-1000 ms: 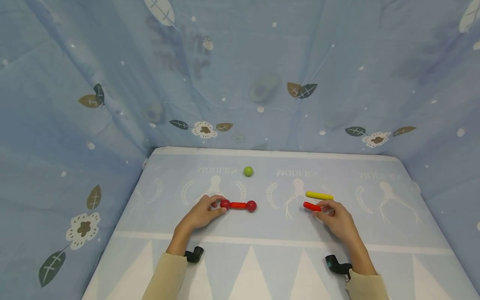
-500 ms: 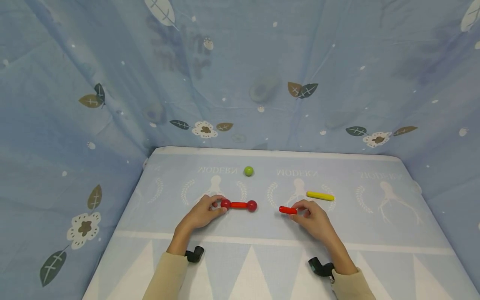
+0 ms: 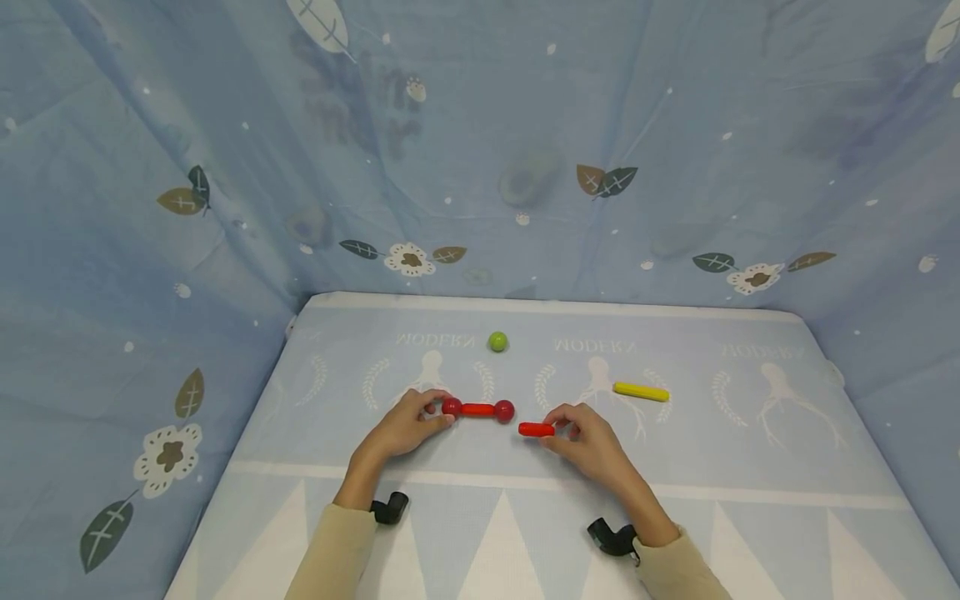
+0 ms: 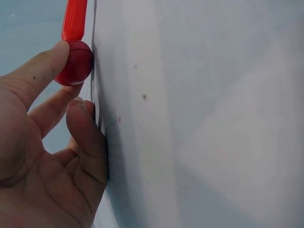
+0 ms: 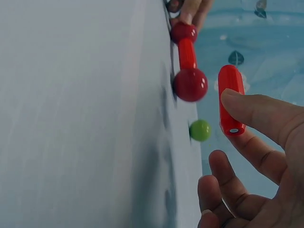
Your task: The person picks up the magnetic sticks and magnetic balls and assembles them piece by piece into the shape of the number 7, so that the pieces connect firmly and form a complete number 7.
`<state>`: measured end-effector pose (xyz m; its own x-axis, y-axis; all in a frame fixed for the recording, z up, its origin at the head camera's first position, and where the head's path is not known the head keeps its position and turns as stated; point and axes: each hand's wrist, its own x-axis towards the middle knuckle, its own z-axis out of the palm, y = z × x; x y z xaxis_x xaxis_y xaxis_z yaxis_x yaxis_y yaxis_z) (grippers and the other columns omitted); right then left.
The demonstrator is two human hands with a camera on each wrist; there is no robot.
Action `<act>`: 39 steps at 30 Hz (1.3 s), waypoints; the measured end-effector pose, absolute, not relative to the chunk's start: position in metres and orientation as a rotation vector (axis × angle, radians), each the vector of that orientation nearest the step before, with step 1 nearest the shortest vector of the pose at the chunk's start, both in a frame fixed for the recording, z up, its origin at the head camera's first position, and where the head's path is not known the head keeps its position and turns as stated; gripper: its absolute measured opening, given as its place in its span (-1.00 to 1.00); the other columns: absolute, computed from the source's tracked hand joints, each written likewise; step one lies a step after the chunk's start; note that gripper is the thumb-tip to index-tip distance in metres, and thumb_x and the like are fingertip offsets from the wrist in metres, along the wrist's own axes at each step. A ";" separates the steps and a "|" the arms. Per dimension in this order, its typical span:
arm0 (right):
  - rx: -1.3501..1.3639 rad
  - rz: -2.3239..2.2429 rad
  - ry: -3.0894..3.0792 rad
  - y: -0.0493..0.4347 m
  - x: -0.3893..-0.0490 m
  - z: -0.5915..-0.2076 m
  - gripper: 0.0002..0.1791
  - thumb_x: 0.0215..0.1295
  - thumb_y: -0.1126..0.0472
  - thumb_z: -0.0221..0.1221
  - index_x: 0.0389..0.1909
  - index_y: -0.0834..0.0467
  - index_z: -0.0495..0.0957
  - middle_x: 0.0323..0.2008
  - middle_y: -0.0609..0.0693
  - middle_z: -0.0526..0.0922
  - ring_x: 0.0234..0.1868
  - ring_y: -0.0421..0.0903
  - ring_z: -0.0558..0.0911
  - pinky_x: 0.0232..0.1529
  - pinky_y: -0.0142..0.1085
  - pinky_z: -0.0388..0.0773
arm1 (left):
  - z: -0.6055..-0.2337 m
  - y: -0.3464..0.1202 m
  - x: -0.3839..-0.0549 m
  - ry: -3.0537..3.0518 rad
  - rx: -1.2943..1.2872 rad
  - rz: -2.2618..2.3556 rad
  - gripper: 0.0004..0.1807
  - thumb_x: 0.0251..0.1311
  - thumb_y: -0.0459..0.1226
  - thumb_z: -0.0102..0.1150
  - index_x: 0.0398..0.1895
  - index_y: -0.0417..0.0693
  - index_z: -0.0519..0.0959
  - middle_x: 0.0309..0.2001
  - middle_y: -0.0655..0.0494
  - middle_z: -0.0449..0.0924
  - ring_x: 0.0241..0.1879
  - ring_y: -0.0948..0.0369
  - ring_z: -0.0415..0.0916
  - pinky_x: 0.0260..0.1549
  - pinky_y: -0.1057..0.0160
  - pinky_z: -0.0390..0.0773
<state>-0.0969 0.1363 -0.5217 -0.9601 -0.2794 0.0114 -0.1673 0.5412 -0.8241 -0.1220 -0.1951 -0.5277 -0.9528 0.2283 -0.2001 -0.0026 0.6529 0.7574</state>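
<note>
Two dark red balls joined by a short red rod [image 3: 477, 410] lie on the table like a dumbbell. My left hand [image 3: 407, 425] pinches the left ball [image 4: 76, 66] between thumb and forefinger; its other fingers curl loosely at the cloth. The right ball [image 5: 191, 84] is untouched. A second red rod [image 5: 231, 102], ribbed and with a small hole in its end, is pinched by my right hand [image 3: 588, 442] between thumb and fingertip. It is held above the table, nearly level, just right of the right ball and apart from it.
A green ball [image 3: 497, 342] lies farther back on the cloth-covered table [image 3: 697, 450]. To the right, behind my right hand, lies a yellow rod [image 3: 641, 392]. Blue patterned curtains [image 3: 480, 150] enclose the back and sides. Each wrist carries a black camera.
My right hand has moved left with the red rod, from near the yellow rod to beside the right ball, and the rod has turned more level. My left hand has kept its place.
</note>
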 end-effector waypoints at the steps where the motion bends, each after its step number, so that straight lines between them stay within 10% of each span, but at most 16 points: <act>1: -0.395 -1.401 2.641 0.133 -0.096 -0.522 -0.77 0.14 0.21 0.47 -0.24 -0.11 0.66 -0.29 -0.05 0.53 -0.29 -0.05 0.45 -0.33 -0.23 0.42 | -0.528 -0.195 -0.122 2.596 0.183 1.190 -0.55 0.29 -0.05 0.32 0.20 0.07 0.57 -0.22 0.05 0.37 -0.33 0.14 0.30 -0.38 0.16 0.32; 39: -0.906 -1.213 2.489 0.027 -0.083 -0.533 -0.80 0.11 0.14 0.49 -0.29 -0.08 0.66 -0.33 -0.09 0.54 -0.27 -0.13 0.44 -0.26 -0.34 0.34 | -0.528 -0.195 -0.121 2.613 0.176 1.162 -0.56 0.28 -0.06 0.32 0.19 0.10 0.58 -0.24 0.04 0.36 -0.29 0.14 0.33 -0.35 0.15 0.33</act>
<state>-0.0831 0.0266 -0.5327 -0.7831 -0.6187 0.0621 -0.4303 0.4670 -0.7725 -0.1210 -0.1953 -0.5280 -0.9546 0.2209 -0.1999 -0.0006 0.6697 0.7427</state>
